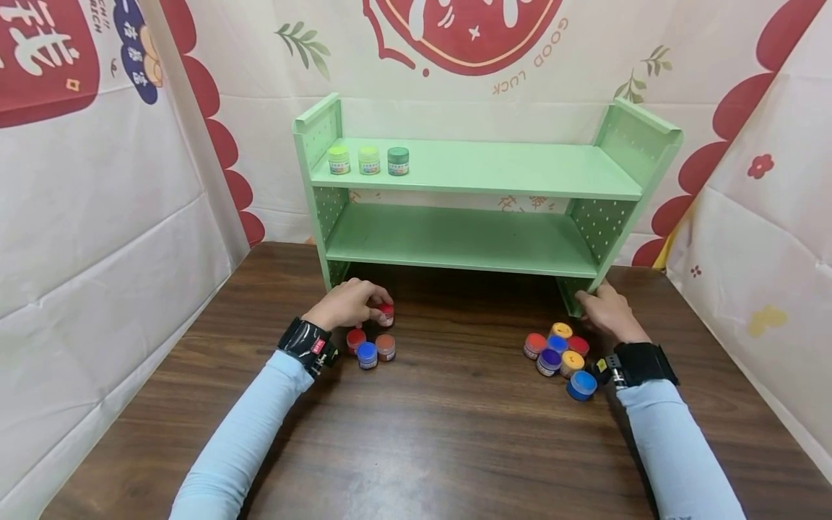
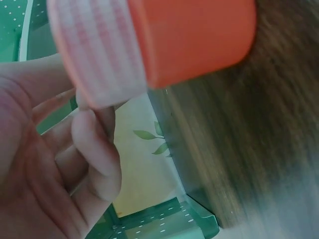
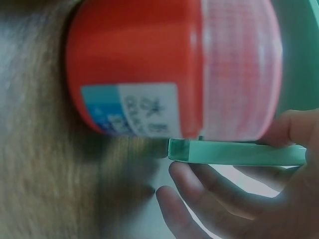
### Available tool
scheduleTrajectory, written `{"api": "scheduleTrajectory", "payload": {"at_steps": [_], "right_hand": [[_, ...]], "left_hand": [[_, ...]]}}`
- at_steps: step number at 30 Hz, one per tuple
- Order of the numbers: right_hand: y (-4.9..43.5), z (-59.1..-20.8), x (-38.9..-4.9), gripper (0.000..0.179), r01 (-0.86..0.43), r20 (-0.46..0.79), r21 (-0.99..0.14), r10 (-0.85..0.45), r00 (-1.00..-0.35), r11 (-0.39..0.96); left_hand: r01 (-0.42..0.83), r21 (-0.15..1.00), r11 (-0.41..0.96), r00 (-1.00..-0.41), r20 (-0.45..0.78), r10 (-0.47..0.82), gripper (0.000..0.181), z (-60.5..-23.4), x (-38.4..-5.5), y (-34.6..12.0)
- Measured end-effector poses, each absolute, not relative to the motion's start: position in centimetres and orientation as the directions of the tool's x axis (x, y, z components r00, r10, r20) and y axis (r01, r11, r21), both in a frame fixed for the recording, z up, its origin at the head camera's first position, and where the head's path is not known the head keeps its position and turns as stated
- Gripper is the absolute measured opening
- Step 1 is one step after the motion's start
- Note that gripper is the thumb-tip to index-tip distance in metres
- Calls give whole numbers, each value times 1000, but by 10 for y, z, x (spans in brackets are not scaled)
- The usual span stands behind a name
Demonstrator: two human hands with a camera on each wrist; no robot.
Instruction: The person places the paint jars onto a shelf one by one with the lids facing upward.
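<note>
Left grip (image 1: 351,303): pinches a small round red plastic jar (image 1: 388,315); a level, even hold should avoid nudging the squat blue jar (image 1: 367,354) just nearer.
Right grip (image 1: 611,314): holds the right side of the green two-tier shelf (image 1: 481,231); light pressure should steady it.
Red jar: left, on the dark wood-grain worktop (image 1: 455,433); pale-sided, partly hidden by fingers.

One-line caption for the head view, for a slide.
Left grip on a red jar, right grip on the green shelf.
</note>
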State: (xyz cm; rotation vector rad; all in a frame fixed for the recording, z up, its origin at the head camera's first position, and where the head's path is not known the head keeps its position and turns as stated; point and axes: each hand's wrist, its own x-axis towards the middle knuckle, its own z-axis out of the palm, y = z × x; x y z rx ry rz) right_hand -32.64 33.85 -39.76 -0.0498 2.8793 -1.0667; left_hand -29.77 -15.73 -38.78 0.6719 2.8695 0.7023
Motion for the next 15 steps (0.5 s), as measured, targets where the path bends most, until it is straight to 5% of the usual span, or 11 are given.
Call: {"api": "scheduleTrajectory", "payload": {"at_steps": [15], "right_hand": [[340, -397, -327, 61, -20, -50, -653, -70, -996, 757]], "left_hand": [[400, 448, 800, -896, 10, 443, 28, -390, -298, -161]]}}
